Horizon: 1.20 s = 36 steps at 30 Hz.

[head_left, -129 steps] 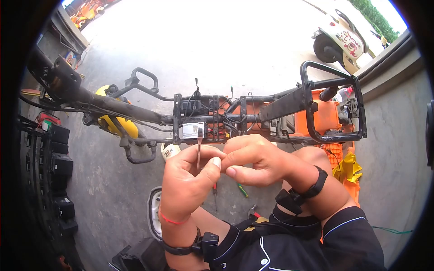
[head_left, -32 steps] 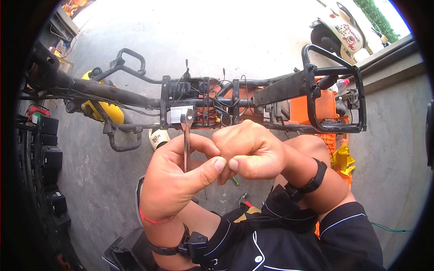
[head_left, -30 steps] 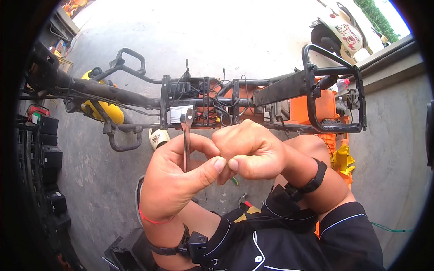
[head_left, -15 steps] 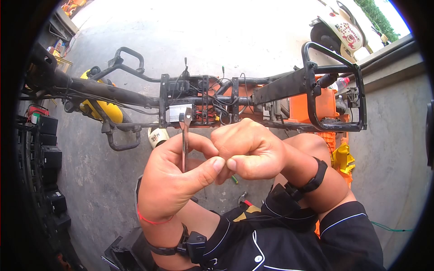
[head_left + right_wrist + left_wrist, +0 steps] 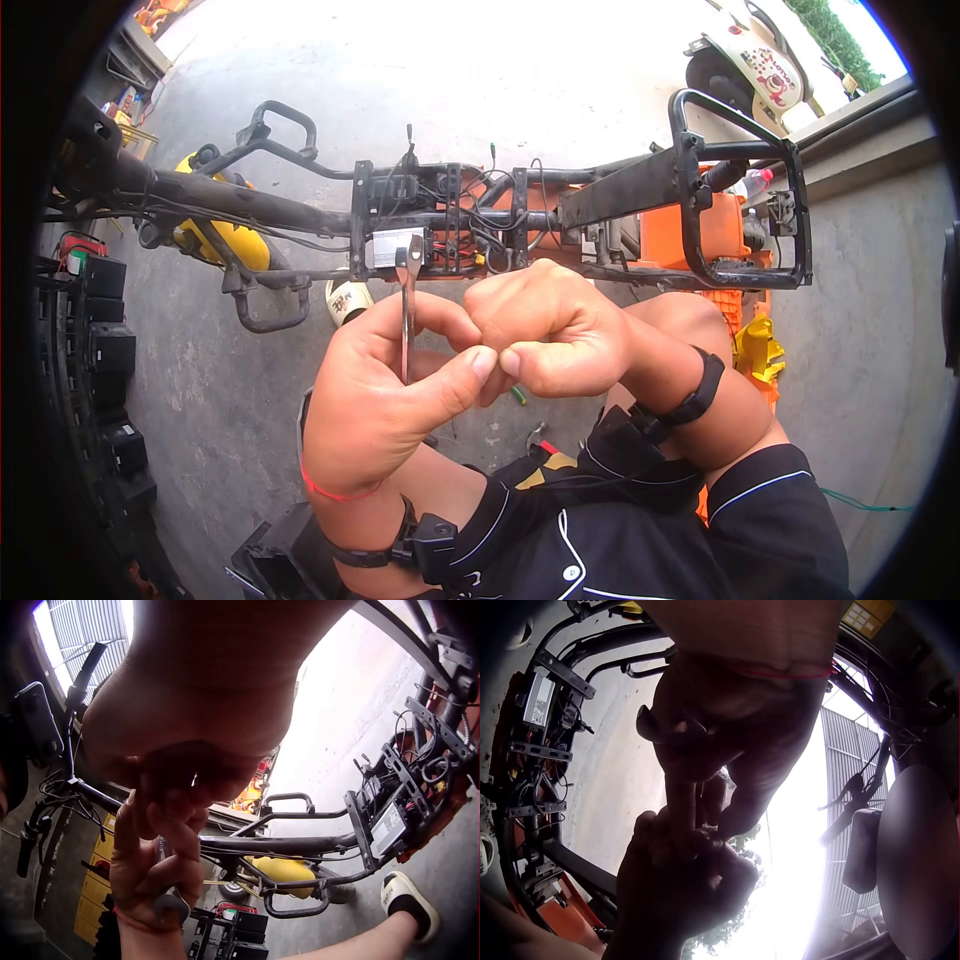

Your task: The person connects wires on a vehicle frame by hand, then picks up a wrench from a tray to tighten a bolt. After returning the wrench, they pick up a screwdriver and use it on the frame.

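In the head view my left hand [image 5: 375, 390] holds a metal open-end wrench [image 5: 408, 315] upright in the crook between thumb and forefinger. Its open end [image 5: 172, 906] sticks out beside that palm in the right wrist view. The left thumb and forefinger tips pinch together against the curled fingers of my right hand [image 5: 550, 330]. Whatever lies between the fingertips is hidden, and I cannot tell what the right hand pinches. Beyond both hands stands a bare black scooter frame [image 5: 270, 205], with a silver box [image 5: 396, 248] and loose wires mounted in its middle.
Orange body panels [image 5: 690, 235] and a yellow part [image 5: 760, 350] lie to the right. Black batteries [image 5: 112, 345] line the left side. A red-handled hammer [image 5: 545, 443] and a green-handled tool [image 5: 519, 396] lie on the floor between the legs. A cream scooter [image 5: 760, 70] stands at the back right.
Since the oldest frame the left hand has shifted left in the head view, and the wrench shows more of its head. Over the last second both hands keep nearly the same pose, fingertips together.
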Tool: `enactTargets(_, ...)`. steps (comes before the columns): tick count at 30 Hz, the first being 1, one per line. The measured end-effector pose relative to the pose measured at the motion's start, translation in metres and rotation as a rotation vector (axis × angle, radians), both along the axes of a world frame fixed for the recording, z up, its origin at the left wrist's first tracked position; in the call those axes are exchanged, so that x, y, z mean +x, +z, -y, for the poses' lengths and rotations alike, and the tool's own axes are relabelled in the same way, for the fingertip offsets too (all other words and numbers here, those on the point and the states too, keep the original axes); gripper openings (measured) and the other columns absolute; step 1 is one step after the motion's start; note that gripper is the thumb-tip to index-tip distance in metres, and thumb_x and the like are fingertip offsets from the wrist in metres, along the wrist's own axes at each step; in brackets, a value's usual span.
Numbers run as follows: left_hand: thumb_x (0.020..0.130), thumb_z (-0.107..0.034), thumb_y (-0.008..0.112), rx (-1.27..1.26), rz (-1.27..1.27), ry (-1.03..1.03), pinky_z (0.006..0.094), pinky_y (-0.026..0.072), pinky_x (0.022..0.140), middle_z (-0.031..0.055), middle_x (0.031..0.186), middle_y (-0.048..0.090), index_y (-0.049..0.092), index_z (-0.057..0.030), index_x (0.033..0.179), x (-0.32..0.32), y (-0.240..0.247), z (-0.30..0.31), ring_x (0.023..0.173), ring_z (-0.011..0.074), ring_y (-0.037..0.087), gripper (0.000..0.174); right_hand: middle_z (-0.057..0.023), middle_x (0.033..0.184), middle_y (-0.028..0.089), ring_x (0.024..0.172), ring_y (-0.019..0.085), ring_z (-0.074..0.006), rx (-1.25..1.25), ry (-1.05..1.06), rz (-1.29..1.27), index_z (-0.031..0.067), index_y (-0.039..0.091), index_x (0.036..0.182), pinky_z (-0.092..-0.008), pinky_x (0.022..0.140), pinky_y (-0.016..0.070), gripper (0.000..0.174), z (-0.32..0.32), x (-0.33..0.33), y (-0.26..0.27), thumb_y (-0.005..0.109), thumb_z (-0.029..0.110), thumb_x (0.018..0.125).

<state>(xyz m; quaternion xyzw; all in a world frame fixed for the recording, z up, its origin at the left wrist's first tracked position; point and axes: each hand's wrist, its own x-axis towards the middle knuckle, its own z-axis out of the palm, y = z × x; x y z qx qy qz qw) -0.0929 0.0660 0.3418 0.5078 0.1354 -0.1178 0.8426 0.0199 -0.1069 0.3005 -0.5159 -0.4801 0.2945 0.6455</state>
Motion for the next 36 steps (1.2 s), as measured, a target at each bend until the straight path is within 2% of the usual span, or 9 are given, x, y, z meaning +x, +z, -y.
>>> enactTargets(2,0.09,0.004,0.07,-0.003,-0.003,0.0,0.0275,0.0589,0.074,0.0088,0.093,0.066,0.059,0.0044,0.103,0.0,0.0006,0.0001,0.082,0.0156,0.07,0.017,-0.0094,0.069,0.067,0.067,0.06,-0.0214,0.002,-0.003,0.0,0.0022,0.072,0.073,-0.0358,0.062,0.0492,0.018,-0.001,-0.0004,-0.0019,0.059,0.011,0.08)
enactTargets(4,0.09,0.003,0.07,-0.005,-0.006,0.001,0.0275,0.0591,0.074,0.009,0.093,0.066,0.059,0.0045,0.103,0.0,0.0023,-0.0002,0.083,0.0157,0.07,0.017,-0.0089,0.063,0.062,0.06,0.054,-0.0227,0.077,-0.022,0.007,0.0006,0.073,0.074,-0.0352,0.058,0.043,0.026,-0.0032,-0.0017,-0.0061,0.059,0.016,0.088)
enactTargets(7,0.091,0.003,0.069,0.02,-0.024,-0.002,0.0276,0.0595,0.075,0.0098,0.094,0.067,0.059,0.0046,0.104,0.0003,0.0048,-0.0012,0.083,0.0161,0.07,0.017,-0.0088,0.062,0.06,0.058,0.052,-0.0227,0.068,-0.021,0.018,0.0004,0.072,0.072,-0.0356,0.056,0.0417,0.025,-0.0034,-0.001,-0.005,0.059,0.016,0.088)
enactTargets(8,0.091,0.003,0.069,0.021,-0.026,-0.007,0.0277,0.0596,0.075,0.0102,0.094,0.068,0.058,0.0047,0.104,0.0001,0.005,-0.0017,0.083,0.0162,0.071,0.017,-0.0088,0.062,0.06,0.058,0.052,-0.0227,0.068,-0.021,0.019,0.0004,0.072,0.072,-0.0356,0.056,0.0417,0.025,-0.0028,-0.0003,-0.0036,0.059,0.016,0.088)
enactTargets(10,0.091,0.003,0.069,0.021,-0.027,-0.012,0.0278,0.0597,0.076,0.0106,0.094,0.068,0.058,0.0048,0.104,-0.0002,0.0047,-0.0018,0.083,0.0163,0.071,0.018,-0.0094,0.069,0.067,0.067,0.06,-0.0216,-0.011,-0.006,0.035,0.0016,0.072,0.072,-0.0363,0.062,0.0493,0.018,-0.0008,0.0012,-0.0003,0.059,0.012,0.08)
enactTargets(14,0.092,0.002,0.069,0.02,-0.012,-0.011,0.0277,0.0596,0.076,0.011,0.094,0.069,0.057,0.0051,0.105,-0.0009,0.0016,-0.0006,0.084,0.0159,0.071,0.018,-0.0094,0.069,0.068,0.067,0.061,-0.0217,-0.025,-0.005,0.048,0.0013,0.072,0.072,-0.0363,0.063,0.0498,0.018,-0.0011,0.0009,-0.0001,0.059,0.012,0.08)
enactTargets(16,0.092,0.002,0.069,0.013,-0.004,-0.012,0.0275,0.0596,0.076,0.011,0.094,0.069,0.057,0.0052,0.105,-0.0006,0.0018,-0.001,0.084,0.0157,0.071,0.018,-0.0088,0.059,0.056,0.057,0.049,-0.023,0.049,-0.027,0.035,-0.0002,0.068,0.07,-0.036,0.054,0.04,0.025,-0.0031,-0.0011,-0.0038,0.06,0.016,0.086)
enactTargets(28,0.093,0.002,0.068,0.062,0.008,-0.07,0.0253,0.0576,0.075,0.0096,0.097,0.067,0.057,0.005,0.105,0.0027,0.001,-0.0039,0.084,0.0137,0.07,0.017,-0.0077,0.058,0.055,0.058,0.05,-0.0222,0.015,0.017,0.039,0.0006,0.065,0.067,-0.0359,0.057,0.0406,0.029,-0.0007,0.0036,-0.0035,0.059,0.02,0.088)
enactTargets(36,0.086,0.001,0.077,0.061,-0.028,-0.085,0.0216,0.0543,0.069,0.0094,0.088,0.071,0.054,0.0005,0.11,0.0043,-0.0039,0.0026,0.081,0.0134,0.07,0.033,-0.0073,0.059,0.055,0.061,0.051,-0.0226,-0.046,0.062,0.014,0.0006,0.066,0.069,-0.0373,0.062,0.0418,0.029,0.0051,0.0081,-0.006,0.06,0.02,0.09)
